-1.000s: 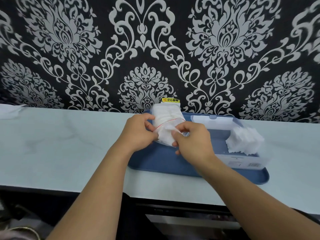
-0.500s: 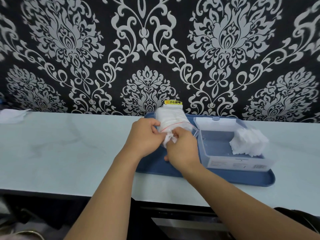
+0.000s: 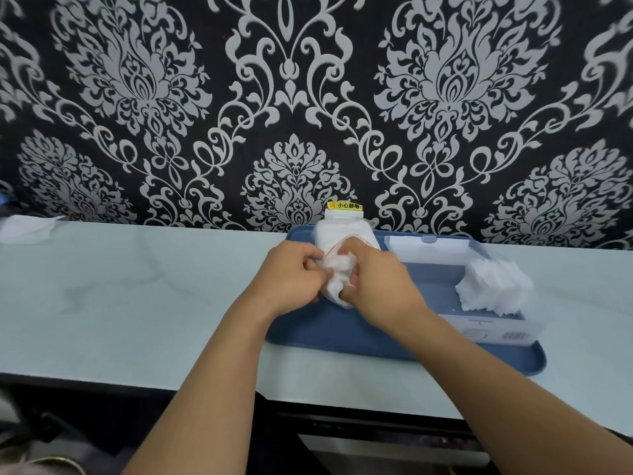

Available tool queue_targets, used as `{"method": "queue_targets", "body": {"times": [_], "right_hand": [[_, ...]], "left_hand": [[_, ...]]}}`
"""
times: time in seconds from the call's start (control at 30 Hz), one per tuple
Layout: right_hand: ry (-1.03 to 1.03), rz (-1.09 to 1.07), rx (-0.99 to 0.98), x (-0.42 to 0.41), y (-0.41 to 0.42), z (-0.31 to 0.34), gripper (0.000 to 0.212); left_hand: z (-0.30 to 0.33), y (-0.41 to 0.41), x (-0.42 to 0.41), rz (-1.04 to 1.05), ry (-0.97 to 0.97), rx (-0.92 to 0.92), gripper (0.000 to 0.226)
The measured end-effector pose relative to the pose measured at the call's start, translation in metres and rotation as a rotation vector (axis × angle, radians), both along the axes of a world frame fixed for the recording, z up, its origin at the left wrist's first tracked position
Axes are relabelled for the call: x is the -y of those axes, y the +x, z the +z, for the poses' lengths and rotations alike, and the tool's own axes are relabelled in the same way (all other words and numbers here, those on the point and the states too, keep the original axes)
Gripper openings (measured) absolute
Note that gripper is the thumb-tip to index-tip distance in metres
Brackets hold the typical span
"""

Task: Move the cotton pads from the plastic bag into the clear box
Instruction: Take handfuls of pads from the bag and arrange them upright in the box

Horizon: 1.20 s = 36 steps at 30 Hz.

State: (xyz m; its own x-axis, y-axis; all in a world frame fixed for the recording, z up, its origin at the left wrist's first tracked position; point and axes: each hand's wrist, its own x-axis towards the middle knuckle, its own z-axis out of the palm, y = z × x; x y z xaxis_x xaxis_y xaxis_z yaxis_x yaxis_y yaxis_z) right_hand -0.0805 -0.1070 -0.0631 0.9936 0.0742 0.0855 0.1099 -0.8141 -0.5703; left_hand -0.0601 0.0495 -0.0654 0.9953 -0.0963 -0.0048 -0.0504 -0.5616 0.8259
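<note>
The person stands at a pale countertop with a blue tray near its far edge, against the patterned wall; the plastic bag of cotton pads lies on the tray's left half, its red-lined mouth turned toward the person; the left hand pinches the left lip of the mouth between thumb and fingers, while the right hand is curled around a bunch of cotton pads that bulges out of the opening, fingers pressed onto the white wad; the clear box sits on the tray's right half, just beside the right hand, lid up at the back, with a heap of pads already in its right end and its left end bare

The step in hand appears to be drawing a further bunch out of the bag; to do it well, the left hand should keep the lip anchored and low so the bag does not lift with the pull; the right should gather the wad from underneath, not by its top layers, since loose pads will likely shed and scatter onto the tray; a straight pull toward the person, then a short carry rightward over the box's near wall, should land them in the bare left end
</note>
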Motion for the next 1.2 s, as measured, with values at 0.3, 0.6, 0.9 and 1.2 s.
{"method": "queue_targets", "body": {"times": [0.3,0.6,0.9,1.2], "right_hand": [[-0.124,0.074,0.031,0.001,0.006,-0.007,0.042],[-0.165,0.07,0.037,-0.003,0.005,-0.015,0.032],[-0.221,0.16,0.008,-0.009,0.005,-0.017,0.045],[0.029,0.207,0.158,-0.011,-0.003,-0.014,0.015]], "left_hand": [[0.004,-0.001,0.001,-0.007,-0.004,-0.067,0.031],[0.002,-0.002,0.009,0.089,0.12,0.052,0.021],[-0.008,0.006,0.001,0.033,0.118,0.069,0.016],[-0.013,0.014,-0.005,0.245,0.185,0.141,0.02]]}}
